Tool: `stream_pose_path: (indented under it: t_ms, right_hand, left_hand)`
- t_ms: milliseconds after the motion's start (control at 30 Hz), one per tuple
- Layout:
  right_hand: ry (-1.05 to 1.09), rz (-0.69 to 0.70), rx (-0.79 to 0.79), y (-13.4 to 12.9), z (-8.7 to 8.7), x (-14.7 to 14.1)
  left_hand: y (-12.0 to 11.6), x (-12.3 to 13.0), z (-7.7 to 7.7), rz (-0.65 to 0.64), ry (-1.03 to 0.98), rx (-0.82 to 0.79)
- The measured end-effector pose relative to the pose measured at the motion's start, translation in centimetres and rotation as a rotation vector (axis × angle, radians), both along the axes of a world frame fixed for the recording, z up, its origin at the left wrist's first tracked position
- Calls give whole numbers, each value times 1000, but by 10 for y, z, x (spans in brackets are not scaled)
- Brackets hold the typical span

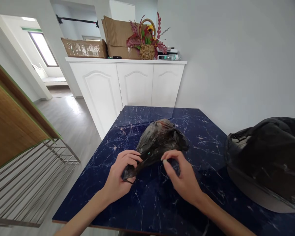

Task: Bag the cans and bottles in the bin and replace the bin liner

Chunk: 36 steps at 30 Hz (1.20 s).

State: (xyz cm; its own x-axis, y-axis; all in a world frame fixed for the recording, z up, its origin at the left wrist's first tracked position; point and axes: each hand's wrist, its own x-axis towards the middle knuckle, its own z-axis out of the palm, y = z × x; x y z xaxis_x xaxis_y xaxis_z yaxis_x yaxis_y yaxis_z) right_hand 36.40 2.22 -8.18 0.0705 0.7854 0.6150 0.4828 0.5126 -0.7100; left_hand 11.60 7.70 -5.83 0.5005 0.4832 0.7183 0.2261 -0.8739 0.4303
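A filled black plastic bag (pixel 159 137), thin and wrinkled, lies in the middle of the dark blue marbled table (pixel 108 196). Its gathered, narrow end runs toward me on the left. My left hand (pixel 124 172) is closed around that end, with a bit of plastic poking out between thumb and fingers. At the bag's near right edge is my right hand (pixel 179 173), its thumb and fingertips brought together in a pinch. Whether any plastic is between those fingertips I cannot make out. The contents of the bag are hidden.
A bin lined with a black bag (pixel 265 157) stands on the right. Behind the table, a white cabinet (pixel 135 82) carries cardboard boxes (pixel 86 48), a flower basket (pixel 147 51) and a bottle (pixel 172 57). A metal rack (pixel 39 183) is at the left.
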Motion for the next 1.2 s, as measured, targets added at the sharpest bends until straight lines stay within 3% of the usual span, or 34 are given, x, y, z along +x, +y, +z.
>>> stream_pose_path:
  t_ms: [133,233,333,500,700,833,967,1100,1200]
  right_hand:
    - [-473,204,114,17,10,-3]
    - [-766,167,-16,35,11,10]
    - [-937,92,-134,35,13,20]
    - [-1005,76,-194,6,23,27]
    - [-1086,-12,-169,-22,30,37]
    - [-1106,-77,-38,-18,29,50]
    - [-1129,-161,13,-1,31,66]
    - [-999,-281,56,13,39,72]
    - [-824,-390,185,11,50,58]
  left_hand:
    - [-10,-7,-2,9,108,108]
    - [-16,-15,-3,91,230,177]
    - [-22,-22,-4,72,414,202]
    - [-35,-30,-4,21,614,218]
    - [-37,-47,14,25,685,202]
    - [-30,-48,22,242,802,175]
    - [-24,-45,18,460,938,203]
    - [-17,-43,14,586,1056,186]
    - [-14,-40,18,627,1046,161]
